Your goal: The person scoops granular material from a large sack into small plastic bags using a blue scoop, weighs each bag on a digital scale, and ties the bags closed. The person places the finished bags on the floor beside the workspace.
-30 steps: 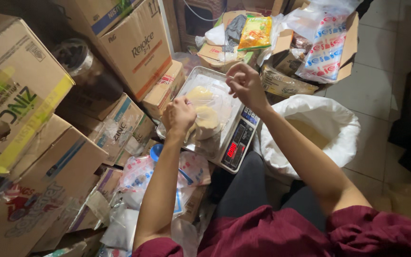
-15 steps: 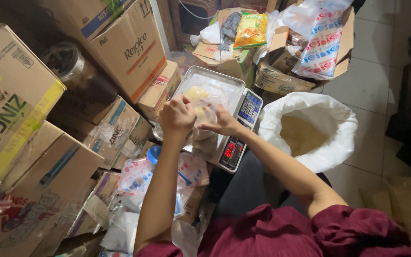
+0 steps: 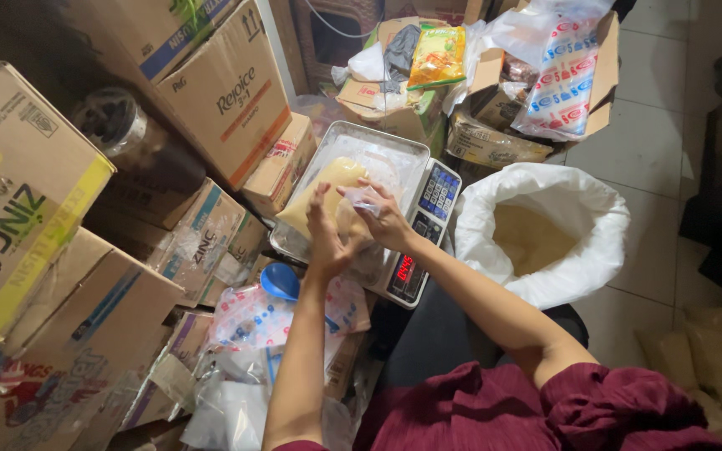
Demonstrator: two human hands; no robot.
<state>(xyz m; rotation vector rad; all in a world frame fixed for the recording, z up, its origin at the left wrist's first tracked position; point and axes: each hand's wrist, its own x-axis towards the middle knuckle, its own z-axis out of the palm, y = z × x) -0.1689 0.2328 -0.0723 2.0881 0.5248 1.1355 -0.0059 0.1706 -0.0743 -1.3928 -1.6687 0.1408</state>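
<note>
Fingers of right hand [image 3: 384, 219] pinched on neck of clear bag [image 3: 327, 196] of pale grain; left hand [image 3: 325, 238] half-curled against bag's near side, grip unclear. Bag lying on steel tray [image 3: 394, 150] of scale [image 3: 424, 238]. White sack [image 3: 545, 234] open just right; blue scoop [image 3: 280, 281] below tray.

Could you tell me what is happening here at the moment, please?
A person in a dark red top is working over a digital scale with a metal tray. On the tray lies a clear plastic bag of pale yellowish grain. The left hand and right hand are both at the bag's near end, pinching its plastic. Beside the scale stands an open white sack of similar grain. Cardboard boxes crowd the left side.
</note>
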